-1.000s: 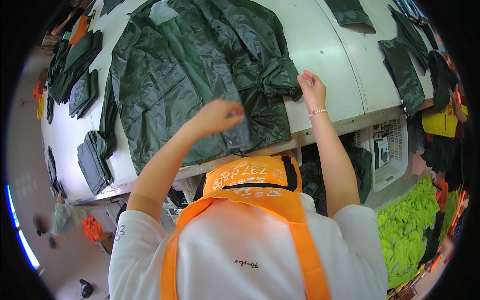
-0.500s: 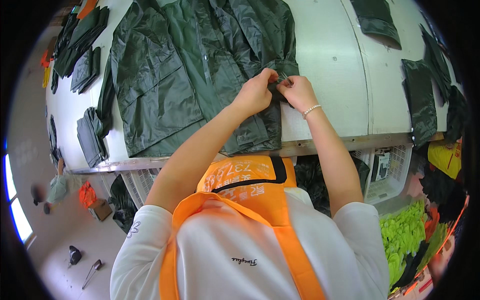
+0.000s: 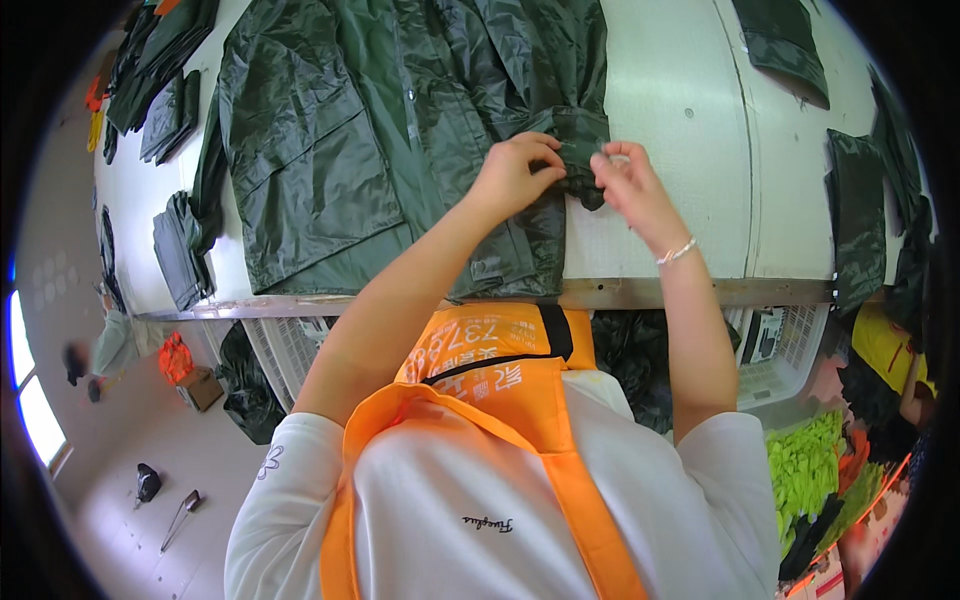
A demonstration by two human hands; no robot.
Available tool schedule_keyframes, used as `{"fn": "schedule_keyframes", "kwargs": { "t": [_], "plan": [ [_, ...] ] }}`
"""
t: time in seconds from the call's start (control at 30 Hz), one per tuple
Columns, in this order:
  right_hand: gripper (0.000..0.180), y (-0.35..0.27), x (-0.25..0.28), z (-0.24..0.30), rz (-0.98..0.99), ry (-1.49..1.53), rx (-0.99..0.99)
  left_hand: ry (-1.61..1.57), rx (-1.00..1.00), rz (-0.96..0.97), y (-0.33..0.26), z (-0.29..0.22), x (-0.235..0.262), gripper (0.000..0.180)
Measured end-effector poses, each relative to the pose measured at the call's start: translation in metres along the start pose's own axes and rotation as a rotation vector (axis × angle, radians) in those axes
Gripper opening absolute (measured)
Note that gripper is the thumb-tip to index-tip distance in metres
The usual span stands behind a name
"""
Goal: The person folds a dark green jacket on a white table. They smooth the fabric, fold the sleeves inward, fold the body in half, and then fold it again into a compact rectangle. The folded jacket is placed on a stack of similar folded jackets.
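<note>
The jacket (image 3: 310, 190) lies spread under and beyond the left hand (image 3: 512, 180), its cuff (image 3: 580, 135) between that and the right hand (image 3: 634, 192), the two apart, likely so both reach it, though I cannot tell either's grip.

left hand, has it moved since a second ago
Yes, the left hand has moved right and away from the table's front edge.

The jacket (image 3: 310, 195), dark green and glossy, lay spread and creased on the table (image 3: 690, 140), its front parted over a green lining (image 3: 372, 90). Its hem ran along the table's near edge; its upper end passed out of view. On the right side, the cuff (image 3: 580, 128) sat bunched against the front.
</note>
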State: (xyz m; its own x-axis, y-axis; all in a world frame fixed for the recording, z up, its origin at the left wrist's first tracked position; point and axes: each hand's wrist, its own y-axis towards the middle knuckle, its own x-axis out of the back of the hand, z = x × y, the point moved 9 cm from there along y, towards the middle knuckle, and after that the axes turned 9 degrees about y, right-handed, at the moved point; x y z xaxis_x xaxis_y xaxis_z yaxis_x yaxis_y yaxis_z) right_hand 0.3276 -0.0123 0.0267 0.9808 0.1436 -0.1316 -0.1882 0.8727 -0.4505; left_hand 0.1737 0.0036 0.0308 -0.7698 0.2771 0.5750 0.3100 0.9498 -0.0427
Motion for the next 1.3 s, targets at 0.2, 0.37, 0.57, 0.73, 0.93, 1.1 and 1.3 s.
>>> {"fn": "schedule_keyframes", "kwargs": {
  "t": [0.2,0.37,0.57,0.73,0.93,1.1,1.3],
  "plan": [
    [0.023,-0.040,-0.017,0.010,-0.040,-0.393,0.230,-0.104,0.133,0.003,0.010,0.019,0.002,0.018],
    [0.020,-0.044,-0.027,0.006,-0.093,-0.660,0.287,-0.173,0.219,0.142,0.014,0.026,-0.008,0.015],
    [0.019,-0.044,-0.047,0.021,-0.150,-0.900,0.349,-0.357,0.316,0.208,0.014,0.036,-0.015,0.021],
    [0.019,-0.039,-0.048,0.015,-0.145,-0.885,0.330,-0.243,0.357,0.129,0.014,0.030,-0.015,0.030],
    [0.017,-0.039,-0.036,0.008,-0.119,-0.730,0.331,-0.569,0.531,0.120,0.018,0.030,-0.014,0.035],
    [0.017,-0.039,-0.034,0.008,-0.084,-0.630,0.345,0.135,0.445,0.138,0.022,0.022,-0.004,0.033],
    [0.018,-0.036,-0.033,0.005,-0.092,-0.635,0.348,0.456,0.333,0.301,0.030,0.012,-0.028,0.037]
  ]
}}
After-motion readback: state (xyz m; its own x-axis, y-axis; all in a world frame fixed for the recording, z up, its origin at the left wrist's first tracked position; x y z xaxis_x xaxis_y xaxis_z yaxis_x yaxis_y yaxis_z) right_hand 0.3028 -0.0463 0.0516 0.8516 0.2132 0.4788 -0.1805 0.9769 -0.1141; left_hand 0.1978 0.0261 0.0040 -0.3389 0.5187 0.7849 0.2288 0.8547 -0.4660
